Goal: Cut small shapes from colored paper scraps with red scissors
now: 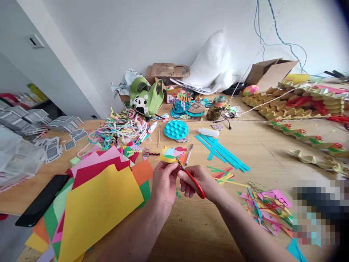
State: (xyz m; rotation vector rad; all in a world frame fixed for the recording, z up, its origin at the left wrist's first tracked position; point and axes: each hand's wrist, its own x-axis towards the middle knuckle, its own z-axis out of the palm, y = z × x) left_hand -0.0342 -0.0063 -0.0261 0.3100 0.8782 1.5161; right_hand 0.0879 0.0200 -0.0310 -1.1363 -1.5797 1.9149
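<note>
My right hand (198, 181) is closed around red-handled scissors (197, 185), whose dark blades point up and left. Pinched in the fingers of my left hand (164, 183) is a small piece of yellow paper (167, 159), close to the blades. My fingers cover part of it, so its full outline is hidden. Just beyond lie colourful fish-shaped paper cutouts (178, 151) and a pen (189, 154). A striped paper fish (146, 153) with a dark twisted stem lies to their left. Small green scraps (178, 193) dot the table under my hands.
Coloured paper sheets (100, 203) cover the left side beside a black phone (42, 200). Further back are a blue scaled paper disc (176, 129), blue strips (222, 152), a glue bottle (208, 132) and a green panda bag (145, 98). Paper scraps (268, 209) and egg trays (300, 105) occupy the right.
</note>
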